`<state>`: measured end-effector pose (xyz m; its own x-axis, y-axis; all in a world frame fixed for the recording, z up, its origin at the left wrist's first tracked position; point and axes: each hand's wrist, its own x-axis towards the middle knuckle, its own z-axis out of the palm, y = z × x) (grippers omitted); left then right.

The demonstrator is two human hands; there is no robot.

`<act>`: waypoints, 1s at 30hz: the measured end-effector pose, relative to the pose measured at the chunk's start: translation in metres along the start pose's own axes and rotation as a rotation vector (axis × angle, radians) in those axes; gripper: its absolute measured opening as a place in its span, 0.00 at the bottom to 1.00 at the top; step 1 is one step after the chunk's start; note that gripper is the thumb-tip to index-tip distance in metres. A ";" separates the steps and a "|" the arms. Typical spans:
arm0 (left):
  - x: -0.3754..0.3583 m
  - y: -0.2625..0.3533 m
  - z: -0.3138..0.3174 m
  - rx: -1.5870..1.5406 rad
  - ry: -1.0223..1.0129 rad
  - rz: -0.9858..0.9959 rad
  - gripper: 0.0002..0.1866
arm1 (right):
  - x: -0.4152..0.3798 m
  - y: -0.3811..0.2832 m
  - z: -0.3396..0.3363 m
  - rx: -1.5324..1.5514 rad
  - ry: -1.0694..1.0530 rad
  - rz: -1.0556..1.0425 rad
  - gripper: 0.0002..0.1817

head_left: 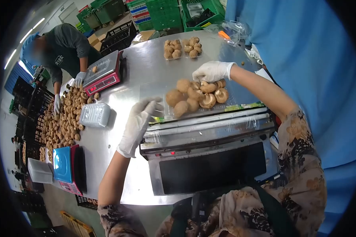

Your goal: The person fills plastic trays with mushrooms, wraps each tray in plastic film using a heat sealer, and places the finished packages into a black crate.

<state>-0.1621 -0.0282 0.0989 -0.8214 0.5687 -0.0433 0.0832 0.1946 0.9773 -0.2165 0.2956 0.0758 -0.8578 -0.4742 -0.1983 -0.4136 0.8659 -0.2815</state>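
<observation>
Mushrooms [195,96] lie in a close group at the centre of the frame, with clear film [151,90] around them. Some turn a brown cap to us, while those at the right side show their pale undersides and stems. We cannot tell whether a tray is under them.

Our right hand [213,72], white-gloved, is at the upper right edge of the group with its fingers bent down. Our left hand [136,122], gloved likewise, is to the left of the group, its fingers blurred. For both hands, we cannot tell whether they grip something.

Just below the mushrooms, we see a sealer [209,136] with a small red light [173,153] and a black plate [213,168]. In the upper middle of the frame, two packs [172,50] [192,47] of mushrooms stand side by side on the metal worktop [142,61].

At upper left, a co-worker [69,43] bends over a mushroom pile [63,118]; one glove [57,104] is at the pile, and the other glove [79,79] is just beside a red scale [103,75], which carries one small mushroom [95,69]. Below this scale we find a white tray [95,114], and at lower left a blue-topped scale [65,162]. A blue curtain [312,71] hangs along the right side.
</observation>
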 end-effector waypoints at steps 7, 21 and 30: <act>-0.044 -0.047 -0.017 0.902 0.359 0.039 0.14 | -0.008 0.005 0.012 -0.068 0.086 -0.033 0.20; -0.066 -0.052 0.030 0.977 0.390 -0.014 0.16 | -0.231 -0.092 0.102 -0.212 0.525 0.773 0.21; -0.055 -0.067 0.014 0.269 0.273 -0.029 0.15 | -0.228 -0.090 0.119 0.766 0.844 0.636 0.17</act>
<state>-0.1142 -0.0613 0.0325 -0.9427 0.3328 0.0221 0.1728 0.4306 0.8858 0.0526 0.3070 0.0344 -0.8793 0.4704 0.0745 0.1707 0.4572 -0.8728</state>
